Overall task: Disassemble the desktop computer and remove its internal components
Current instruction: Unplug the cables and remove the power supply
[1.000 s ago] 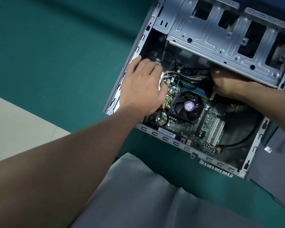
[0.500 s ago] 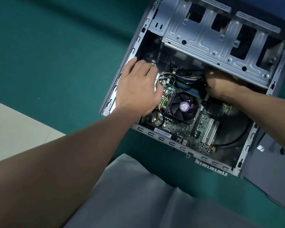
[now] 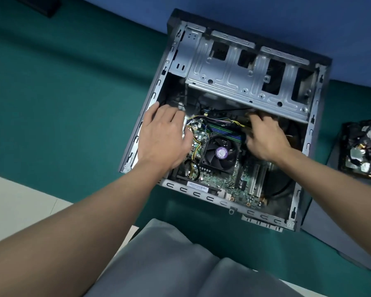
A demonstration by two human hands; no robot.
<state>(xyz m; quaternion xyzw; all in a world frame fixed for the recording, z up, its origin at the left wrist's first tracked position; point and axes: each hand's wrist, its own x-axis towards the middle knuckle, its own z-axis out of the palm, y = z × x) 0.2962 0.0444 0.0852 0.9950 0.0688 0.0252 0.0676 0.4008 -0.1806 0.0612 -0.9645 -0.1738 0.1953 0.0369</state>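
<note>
The left hand stays flat and open, its fingers straight on the left inner edge of the one computer case, which lies open on its side on the green mat. One CPU fan sits mid-board, beside two pale slots. The right hand has drawn back from under the drive cage, its knuckles now showing. Its fingers curl at the yellow wires, but blur hides whether it has hold of them. At far right, a heap of removed parts has come into view, cut off by the frame's edge.
</note>
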